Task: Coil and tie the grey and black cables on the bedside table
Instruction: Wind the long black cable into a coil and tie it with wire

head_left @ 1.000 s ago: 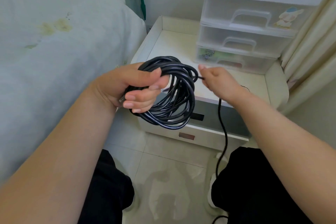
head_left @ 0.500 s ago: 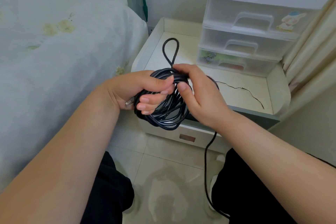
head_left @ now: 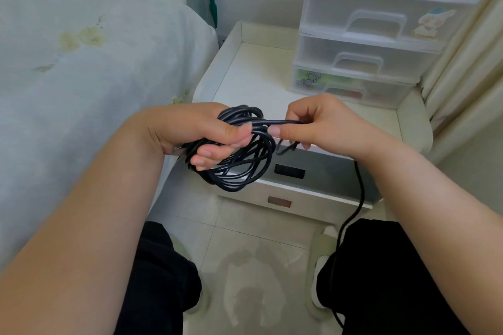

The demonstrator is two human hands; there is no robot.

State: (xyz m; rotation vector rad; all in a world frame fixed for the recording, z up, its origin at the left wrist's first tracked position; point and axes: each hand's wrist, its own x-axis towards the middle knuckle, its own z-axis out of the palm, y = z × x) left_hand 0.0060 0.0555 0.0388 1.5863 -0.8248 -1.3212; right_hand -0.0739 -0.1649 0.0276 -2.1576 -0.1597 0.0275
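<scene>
Since half a second ago the right hand [head_left: 324, 128] has drawn a doubled strand sideways off the black cable coil [head_left: 239, 152], pinching it; the left hand [head_left: 206, 130] grips the coil before the bedside table [head_left: 272, 76]. Loose tension could let loops spring free

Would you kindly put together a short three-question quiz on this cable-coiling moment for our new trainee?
1. True or false: the left hand grips the black cable coil.
2. Which does the right hand pinch? A) a drawer handle B) a strand of the black cable C) the bedsheet
3. Fill in: the loose length of cable hangs below the right wrist toward the ____.

Key
1. True: its fingers are curled round the loops.
2. B: the strand runs taut from the coil to the fingers.
3. Floor: it passes in front of the bedside table, below the drawer organiser.
</scene>
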